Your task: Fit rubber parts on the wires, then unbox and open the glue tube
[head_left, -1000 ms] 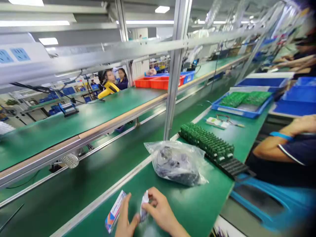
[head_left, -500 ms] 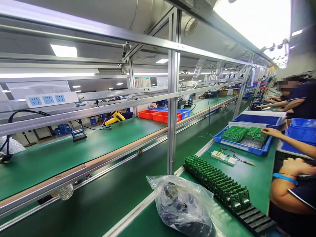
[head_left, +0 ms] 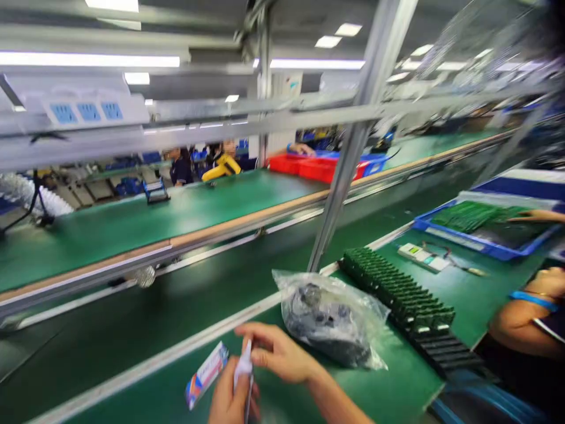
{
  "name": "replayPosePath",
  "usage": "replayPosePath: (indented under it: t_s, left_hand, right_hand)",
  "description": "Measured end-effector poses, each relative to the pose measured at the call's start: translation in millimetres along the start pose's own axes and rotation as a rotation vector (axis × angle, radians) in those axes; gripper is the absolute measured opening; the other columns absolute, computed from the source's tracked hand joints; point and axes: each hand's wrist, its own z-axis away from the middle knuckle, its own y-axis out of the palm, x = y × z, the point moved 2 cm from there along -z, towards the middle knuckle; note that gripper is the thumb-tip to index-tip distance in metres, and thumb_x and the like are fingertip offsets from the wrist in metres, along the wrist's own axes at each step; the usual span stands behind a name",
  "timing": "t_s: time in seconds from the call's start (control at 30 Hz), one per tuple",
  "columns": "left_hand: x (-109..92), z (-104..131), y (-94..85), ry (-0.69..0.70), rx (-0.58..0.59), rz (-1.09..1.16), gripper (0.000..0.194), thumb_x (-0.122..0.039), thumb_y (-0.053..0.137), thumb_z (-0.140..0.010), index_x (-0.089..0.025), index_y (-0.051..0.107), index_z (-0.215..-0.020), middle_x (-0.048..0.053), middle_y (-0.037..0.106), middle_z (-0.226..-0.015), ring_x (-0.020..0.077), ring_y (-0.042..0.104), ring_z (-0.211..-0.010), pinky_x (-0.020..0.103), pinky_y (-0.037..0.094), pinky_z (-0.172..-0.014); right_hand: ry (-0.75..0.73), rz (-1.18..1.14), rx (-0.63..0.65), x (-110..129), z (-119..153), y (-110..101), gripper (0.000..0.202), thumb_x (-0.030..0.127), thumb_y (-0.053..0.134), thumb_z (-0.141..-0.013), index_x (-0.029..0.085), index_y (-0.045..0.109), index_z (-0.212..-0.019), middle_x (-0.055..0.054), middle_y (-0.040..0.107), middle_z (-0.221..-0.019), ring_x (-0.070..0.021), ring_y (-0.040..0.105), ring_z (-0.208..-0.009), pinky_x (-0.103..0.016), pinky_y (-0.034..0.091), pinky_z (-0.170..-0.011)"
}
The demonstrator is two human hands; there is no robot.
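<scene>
Two hands are closed on one small white tube point(head_left: 243, 370) low over the green mat point(head_left: 397, 388): the left hand point(head_left: 229, 397) grips its body, the right hand point(head_left: 278, 353) pinches the top. It is judged light, soft and easily squeezed, so the stiffer neck is better gripped. A printed carton point(head_left: 206, 374) lies just beside.
</scene>
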Motion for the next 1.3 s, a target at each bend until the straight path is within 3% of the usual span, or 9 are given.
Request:
replayPosePath:
  t_s: [0.07, 0.2, 0.33, 0.43, 0.53, 0.63, 0.93, 1.1, 1.3]
  left_hand:
    - [-16.3, 16.2, -1.6, 0.109, 0.054, -0.168, 0.039, -0.054, 0.046, -0.089, -0.017, 0.058, -0.093, 0.002, 0.061, -0.075, 0.0144, 0.060, -0.063, 0.027, 0.049, -0.061]
    - [-39.9, 21.3, -7.3, 0.104, 0.056, -0.168, 0.036, -0.051, 0.040, -0.092, -0.017, 0.052, -0.092, 0.002, 0.060, -0.078, 0.0130, 0.061, -0.057, 0.023, 0.047, -0.053]
    - [-43.9, 28.1, -12.2, 0.154, -0.002, -0.276, 0.033, -0.047, 0.041, -0.093, -0.017, 0.055, -0.093, 0.002, 0.059, -0.079, 0.0141, 0.063, -0.063, 0.024, 0.049, -0.058]
    - [-38.1, 34.3, -14.3, 0.107, 0.056, -0.196, 0.039, -0.053, 0.043, -0.091, -0.016, 0.055, -0.097, 0.003, 0.059, -0.077, 0.0142, 0.062, -0.061, 0.024, 0.048, -0.057]
    - [-32.9, 38.4, -14.3, 0.001, 0.163, 0.013, 0.050, -0.061, 0.048, -0.085, -0.013, 0.054, -0.098, 0.002, 0.059, -0.072, 0.0134, 0.060, -0.055, 0.023, 0.046, -0.052]
    - [-34.6, 41.1, -14.8, 0.051, 0.119, -0.036, 0.044, -0.056, 0.048, -0.087, -0.013, 0.055, -0.092, 0.003, 0.059, -0.074, 0.0116, 0.059, -0.058, 0.023, 0.046, -0.056]
    - [-29.5, 43.9, -15.0, 0.020, 0.150, 0.105, 0.040, -0.052, 0.055, -0.086, -0.013, 0.054, -0.091, 0.002, 0.061, -0.068, 0.0090, 0.058, -0.049, 0.017, 0.043, -0.046]
    - [-18.5, 34.2, -9.5, -0.089, 0.557, 0.729, 0.035, -0.044, 0.063, -0.082, -0.010, 0.059, -0.090, 0.002, 0.063, -0.051, 0.0075, 0.046, -0.026, 0.013, 0.027, -0.026]
    - [-16.3, 24.8, 3.2, -0.251, 0.987, 0.918, 0.045, -0.055, 0.057, -0.074, -0.011, 0.062, -0.064, -0.002, 0.036, -0.025, 0.0086, 0.021, -0.011, 0.019, 0.019, -0.019]
  right_hand:
    - [0.056, 0.046, -0.188, 12.4, -0.6, -1.1, 0.058, 0.044, 0.077, -0.070, 0.021, 0.059, -0.119, 0.002, 0.059, -0.079, -0.0150, 0.056, -0.072, -0.029, 0.046, -0.072]
    - [0.070, 0.029, -0.136, 23.5, -2.7, 8.5, 0.049, 0.033, 0.067, -0.078, 0.021, 0.054, -0.124, 0.005, 0.054, -0.067, -0.0137, 0.055, -0.064, -0.029, 0.046, -0.071]
    - [0.034, 0.179, -0.239, 28.1, -0.6, 11.1, 0.028, 0.034, 0.076, -0.069, 0.021, 0.061, -0.089, 0.003, 0.055, -0.072, -0.0155, 0.053, -0.071, -0.028, 0.043, -0.069]
    - [-0.028, 0.144, -0.099, 31.9, -1.7, 11.3, 0.017, 0.036, 0.070, -0.078, 0.020, 0.063, -0.076, 0.000, 0.058, -0.075, -0.0163, 0.054, -0.074, -0.029, 0.044, -0.071]
    - [-0.094, -0.030, 0.085, 34.2, -0.6, 12.7, 0.031, 0.046, 0.064, -0.084, 0.021, 0.067, -0.102, -0.006, 0.062, -0.095, -0.0207, 0.057, -0.091, -0.033, 0.046, -0.082]
    - [-0.020, -0.065, -0.032, 31.4, 3.2, 13.4, 0.059, 0.049, 0.074, -0.073, 0.022, 0.057, -0.123, -0.006, 0.062, -0.098, -0.0219, 0.058, -0.094, -0.036, 0.045, -0.088]
    - [-0.031, -0.177, -0.088, 32.1, 8.7, 20.2, 0.068, 0.037, 0.080, -0.071, 0.022, 0.051, -0.130, -0.005, 0.064, -0.096, -0.0197, 0.059, -0.092, -0.035, 0.048, -0.088]
    - [-0.039, -0.585, 0.086, 32.9, 0.0, 33.2, 0.055, 0.032, 0.075, -0.077, 0.023, 0.053, -0.126, -0.003, 0.065, -0.085, -0.0131, 0.056, -0.059, -0.024, 0.046, -0.048]
    - [-0.096, -0.774, 0.241, 25.6, -20.7, 51.7, 0.054, 0.041, 0.079, -0.072, 0.024, 0.060, -0.120, 0.002, 0.063, -0.061, -0.0172, 0.060, -0.072, -0.035, 0.048, -0.079]
